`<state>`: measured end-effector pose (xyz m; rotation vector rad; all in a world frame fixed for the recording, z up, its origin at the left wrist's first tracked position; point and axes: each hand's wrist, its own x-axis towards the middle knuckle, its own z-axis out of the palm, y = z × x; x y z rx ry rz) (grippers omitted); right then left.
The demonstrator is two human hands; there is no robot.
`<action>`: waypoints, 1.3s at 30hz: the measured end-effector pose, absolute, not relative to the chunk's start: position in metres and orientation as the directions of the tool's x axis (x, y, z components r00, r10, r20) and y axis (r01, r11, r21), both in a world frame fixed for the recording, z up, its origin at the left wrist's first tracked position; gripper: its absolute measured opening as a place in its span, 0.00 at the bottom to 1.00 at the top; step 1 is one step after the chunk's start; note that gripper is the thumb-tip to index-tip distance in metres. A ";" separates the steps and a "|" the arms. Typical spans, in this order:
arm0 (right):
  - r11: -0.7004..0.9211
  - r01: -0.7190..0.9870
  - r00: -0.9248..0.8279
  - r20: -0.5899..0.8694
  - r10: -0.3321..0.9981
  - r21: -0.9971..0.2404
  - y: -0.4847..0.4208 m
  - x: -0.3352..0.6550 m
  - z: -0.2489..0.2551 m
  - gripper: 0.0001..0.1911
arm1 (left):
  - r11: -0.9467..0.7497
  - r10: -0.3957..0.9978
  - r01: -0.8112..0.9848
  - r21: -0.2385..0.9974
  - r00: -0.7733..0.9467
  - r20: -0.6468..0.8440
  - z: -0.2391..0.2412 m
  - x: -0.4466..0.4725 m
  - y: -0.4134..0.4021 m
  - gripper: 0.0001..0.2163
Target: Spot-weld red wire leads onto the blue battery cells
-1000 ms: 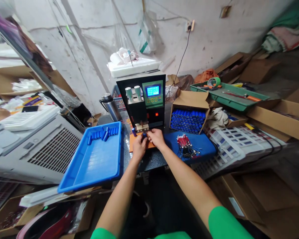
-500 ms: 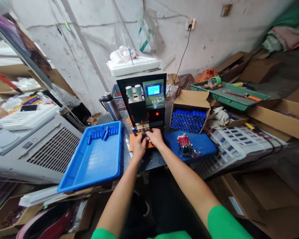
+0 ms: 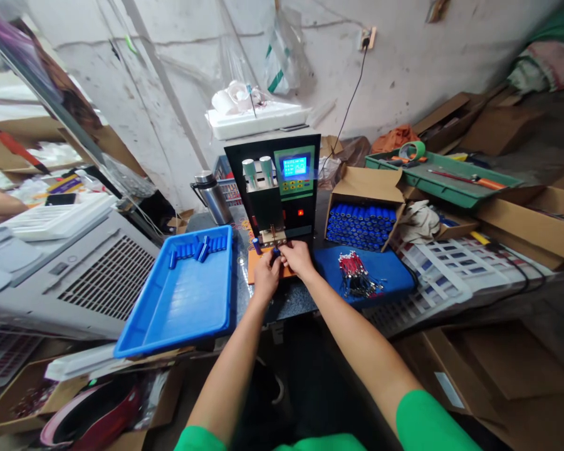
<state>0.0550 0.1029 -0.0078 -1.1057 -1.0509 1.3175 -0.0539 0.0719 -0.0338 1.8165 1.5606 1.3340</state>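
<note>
My left hand (image 3: 266, 275) is closed around a blue cylindrical battery cell (image 3: 276, 252), mostly hidden by my fingers, just below the electrodes of a black spot welder (image 3: 266, 213). Against the cell, my right hand (image 3: 297, 257) pinches with its fingertips; what lies between them is too small to make out. Another blue cell (image 3: 256, 246) stands upright left of the electrodes, by the orange base plate (image 3: 251, 266). Red and black wire leads (image 3: 356, 273) with white ends lie bundled on a blue surface (image 3: 326, 266) to the right.
On the left, a blue tray (image 3: 195, 313) holds several cells along its far side. A cardboard box (image 3: 366, 181) packed with blue cells stands right of the welder. Behind the tray is a steel flask (image 3: 213, 197). A green tray (image 3: 474, 199) with tools sits farther right.
The view has shifted slightly, so the scene sits a little farther right. The welder's screen shows a different display. Both hands keep their place at the electrodes.
</note>
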 end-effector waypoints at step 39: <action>0.123 0.059 -0.016 0.122 0.992 -0.991 0.079 0.077 -0.010 0.07 | -0.313 0.898 0.539 0.782 -0.100 0.428 -0.038 -0.054 0.070 0.09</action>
